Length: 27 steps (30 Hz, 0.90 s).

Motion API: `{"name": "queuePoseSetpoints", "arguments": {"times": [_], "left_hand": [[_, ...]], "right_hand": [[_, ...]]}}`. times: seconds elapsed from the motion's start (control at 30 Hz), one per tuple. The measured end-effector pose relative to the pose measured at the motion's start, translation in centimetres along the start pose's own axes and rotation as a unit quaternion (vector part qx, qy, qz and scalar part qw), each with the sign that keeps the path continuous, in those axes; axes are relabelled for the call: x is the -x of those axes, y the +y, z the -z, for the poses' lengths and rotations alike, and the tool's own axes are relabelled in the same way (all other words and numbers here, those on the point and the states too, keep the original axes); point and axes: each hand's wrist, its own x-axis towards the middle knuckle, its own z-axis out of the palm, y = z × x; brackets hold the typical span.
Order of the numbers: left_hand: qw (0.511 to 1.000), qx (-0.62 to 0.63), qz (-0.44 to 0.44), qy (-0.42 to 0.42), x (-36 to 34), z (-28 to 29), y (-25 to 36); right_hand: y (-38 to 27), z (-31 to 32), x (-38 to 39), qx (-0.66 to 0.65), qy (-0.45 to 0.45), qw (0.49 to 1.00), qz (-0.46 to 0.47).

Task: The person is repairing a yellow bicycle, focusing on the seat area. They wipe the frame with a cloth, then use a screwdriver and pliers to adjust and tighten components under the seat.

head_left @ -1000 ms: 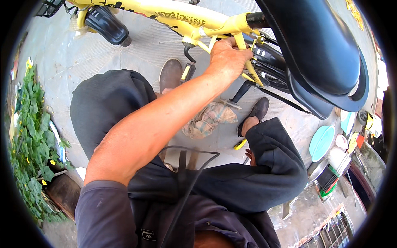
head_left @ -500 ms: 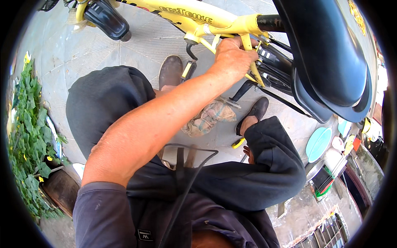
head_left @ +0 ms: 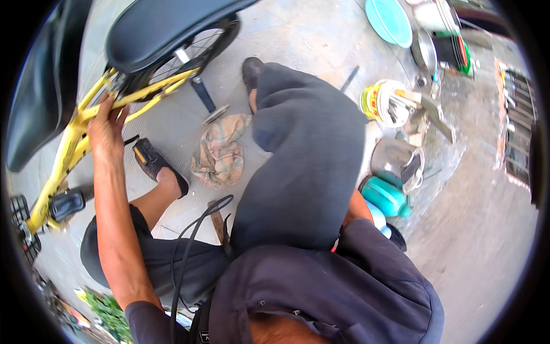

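- A yellow-framed bicycle (head_left: 67, 146) with a long black saddle (head_left: 43, 86) is at the upper left of the frame, a padded black rear seat (head_left: 166, 34) and dark kickstand (head_left: 201, 94) attached.
- The person's bare left hand (head_left: 107, 133) reaches up to the yellow metal tubes (head_left: 143, 93) between saddle and seat; the fingers are bent against them, but whether they grip I cannot tell.
- The right forearm (head_left: 356, 211) passes behind a dark trouser leg (head_left: 303, 155), right of centre; the right hand is hidden, its fingers' state unknown.
- Progress, as judged: handling at the tubes seems under way; nothing shows as finished, and what remains cannot be told.
- A crumpled plaid cloth (head_left: 220, 150) lies near the kickstand, at centre.
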Motion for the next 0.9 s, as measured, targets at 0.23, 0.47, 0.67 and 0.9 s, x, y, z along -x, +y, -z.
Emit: {"name": "queuePoseSetpoints", "arguments": {"times": [0.23, 0.47, 0.67, 0.9], "left_hand": [[0.999, -0.024, 0.024, -0.016, -1.2, 2.3, 0.8], [0.998, -0.025, 0.053, -0.033, -1.7, 3.1, 2.0], [0.997, -0.035, 0.055, -0.039, -1.7, 3.1, 2.5], [0.997, -0.036, 0.054, -0.048, -1.1, 2.7, 2.7]], "right_hand": [[11.4, 6.2, -5.2, 0.159, 0.080, 0.980, -0.092], [15.3, 10.4, -9.8, 0.370, 0.137, 0.918, -0.038], [12.4, 9.8, -13.2, 0.371, 0.103, 0.923, 0.000], [7.9, 6.6, -15.7, 0.380, 0.105, 0.917, 0.049]]}}
